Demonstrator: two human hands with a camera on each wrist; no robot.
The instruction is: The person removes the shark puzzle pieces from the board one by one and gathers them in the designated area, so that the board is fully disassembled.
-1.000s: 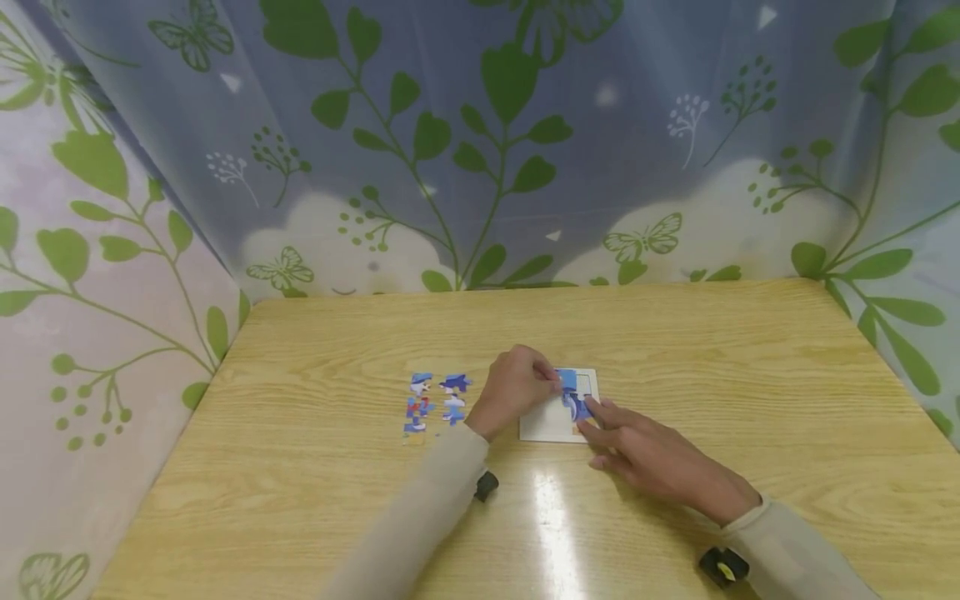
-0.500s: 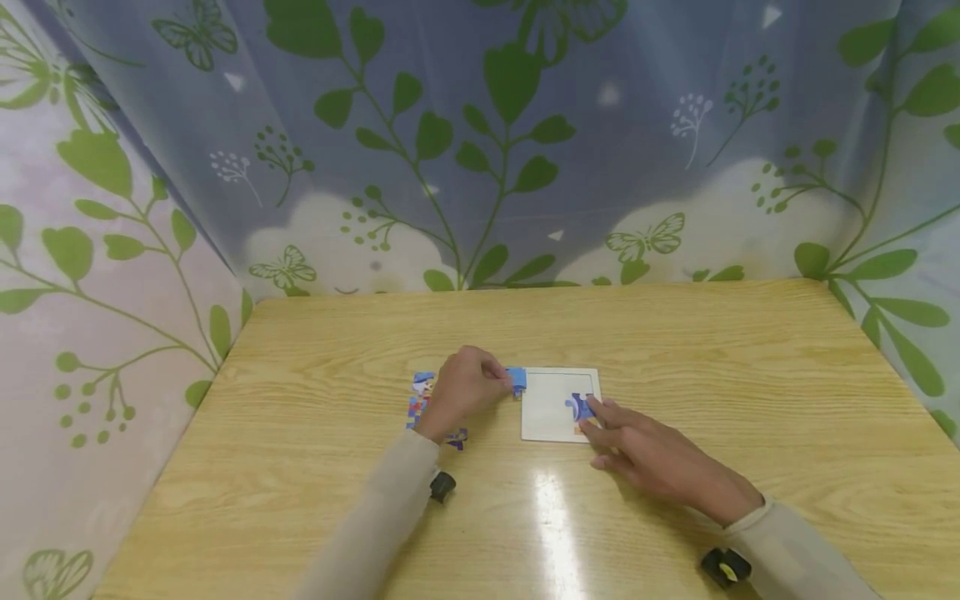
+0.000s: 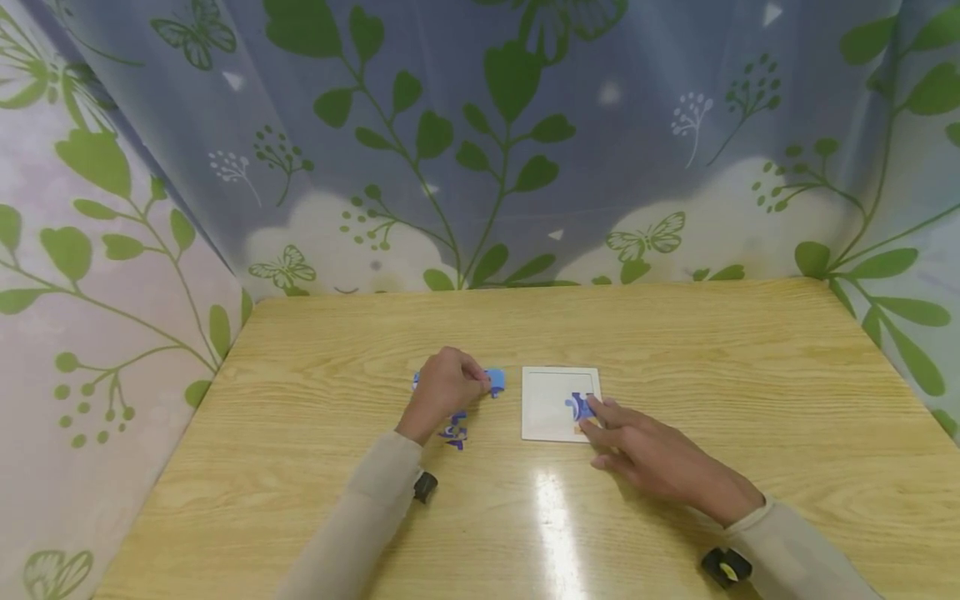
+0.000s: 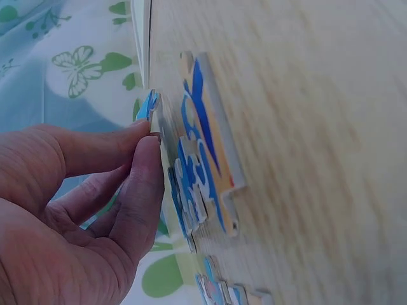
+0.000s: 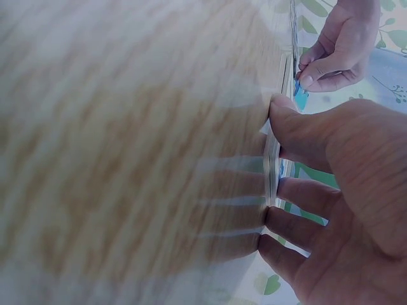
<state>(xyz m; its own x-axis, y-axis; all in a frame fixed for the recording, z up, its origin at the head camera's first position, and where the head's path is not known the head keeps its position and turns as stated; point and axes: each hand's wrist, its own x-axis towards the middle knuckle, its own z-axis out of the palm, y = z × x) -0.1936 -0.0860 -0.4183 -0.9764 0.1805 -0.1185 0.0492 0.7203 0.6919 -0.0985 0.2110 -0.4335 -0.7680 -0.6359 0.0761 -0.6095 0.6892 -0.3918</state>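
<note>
My left hand (image 3: 444, 390) pinches a light-blue jigsaw piece (image 3: 495, 381) between thumb and forefinger, left of the white puzzle board (image 3: 542, 408). In the left wrist view the held piece (image 4: 150, 105) stands on edge at the fingertips, beyond several loose jigsaw pieces (image 4: 206, 143) lying on the wood. My right hand (image 3: 656, 458) rests at the board's right side, its fingers fairly straight and touching the edge. Beside its fingertips, a blue-and-white piece (image 3: 580, 407) lies in the lower right of the board. In the right wrist view the thumb (image 5: 286, 127) touches the board's edge.
More loose pieces (image 3: 454, 432) lie below the left hand, which partly hides the group. The wooden table (image 3: 300, 500) meets a leaf-patterned curtain (image 3: 480, 167) at the back and sides. A black wrist device (image 3: 726, 567) sits by the right sleeve.
My left hand has drawn the light-blue piece off the board's upper part and carried it left toward the loose pieces. The right hand stays at the board's edge.
</note>
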